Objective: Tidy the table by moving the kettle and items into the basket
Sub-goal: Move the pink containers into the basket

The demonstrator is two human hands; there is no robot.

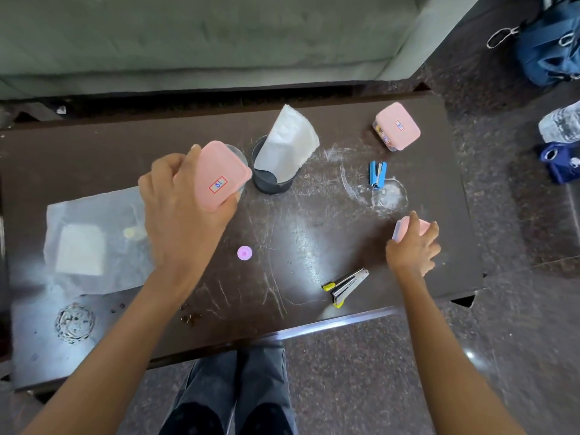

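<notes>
Above the scratched dark table point(314, 233), the left hand point(182, 211) grips a pink-lidded container point(219, 175) beside the dark basket point(271, 180); the right hand point(412, 246) clasps another pink-lidded container point(405, 227) resting on the tabletop.

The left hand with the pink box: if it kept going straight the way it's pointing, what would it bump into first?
Probably the dark cup holding the white cloth. The left hand and its pink-lidded box point that way, though the hand may be higher than the cup.
</notes>
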